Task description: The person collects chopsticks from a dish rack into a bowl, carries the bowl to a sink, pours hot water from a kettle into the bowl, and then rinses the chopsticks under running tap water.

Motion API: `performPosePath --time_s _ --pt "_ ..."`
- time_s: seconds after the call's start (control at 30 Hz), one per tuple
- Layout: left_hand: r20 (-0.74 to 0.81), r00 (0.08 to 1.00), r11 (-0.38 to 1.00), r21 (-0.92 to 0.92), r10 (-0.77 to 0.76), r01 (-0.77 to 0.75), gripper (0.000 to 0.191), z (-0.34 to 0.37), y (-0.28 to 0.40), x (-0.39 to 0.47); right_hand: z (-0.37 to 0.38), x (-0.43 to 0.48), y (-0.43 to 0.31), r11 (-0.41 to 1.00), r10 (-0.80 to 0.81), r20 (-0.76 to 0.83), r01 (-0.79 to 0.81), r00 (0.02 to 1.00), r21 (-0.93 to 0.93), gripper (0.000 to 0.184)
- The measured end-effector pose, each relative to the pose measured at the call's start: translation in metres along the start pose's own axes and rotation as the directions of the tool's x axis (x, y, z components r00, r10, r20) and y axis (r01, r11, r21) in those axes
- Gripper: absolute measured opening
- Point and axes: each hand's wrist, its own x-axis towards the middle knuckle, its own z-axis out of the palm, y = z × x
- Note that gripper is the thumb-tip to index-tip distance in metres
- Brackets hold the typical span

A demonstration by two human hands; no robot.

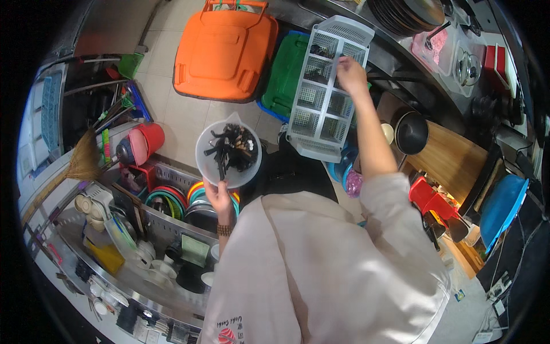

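Note:
My left hand (219, 195), with a beaded bracelet at its wrist, grips the rim of a translucent white plastic bowl (206, 165). Inside the bowl lies a heap of small black utensils (230, 148), some brown and white-tipped; their exact kind is unclear. My right hand (352, 77) is over the right-hand row of a grey plastic cutlery basket (319, 103), fingers bent together at a compartment. Whether anything is between those fingers is hidden. Dark small items (318, 71) lie in the upper left compartments of the basket.
Beside the basket stand a green-lidded bin (281, 81) and an orange wheeled bin (227, 53). A steel sink unit (165, 230) with dishes lies to the left, near a straw broom (84, 157). At right are stacked plates (399, 17), a black pan (411, 133) and a wooden board (451, 150).

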Motion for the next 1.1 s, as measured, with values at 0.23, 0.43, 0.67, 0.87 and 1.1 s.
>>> performPosePath --time_s 0.23,0.43,0.67,0.87,1.1 --pt "-0.040 0.996 0.991 0.114 0.078 -0.073 0.058 -0.014 0.014 -0.014 0.033 0.085 0.093 0.979 -0.024 0.193 0.062 0.981 -0.195 0.070" --pt "-0.093 0.995 0.997 0.075 0.041 -0.034 0.053 -0.012 0.019 -0.024 0.007 0.071 0.101 0.984 -0.151 -0.084 0.157 0.985 0.080 0.048" --pt "-0.017 0.993 0.993 0.003 0.116 -0.116 0.053 -0.005 0.011 -0.014 -0.061 -0.013 0.050 0.918 -0.113 -0.391 0.246 0.913 0.310 0.036" --pt "0.049 0.990 0.991 -0.014 0.135 -0.135 0.059 0.018 0.028 -0.006 -0.026 -0.080 -0.051 0.642 -0.195 0.155 0.006 0.968 0.766 0.031" --pt "0.116 0.992 0.995 0.078 0.058 -0.067 0.061 0.034 0.045 -0.003 0.059 -0.179 -0.164 0.849 -0.376 0.793 0.521 0.479 0.087 0.042"
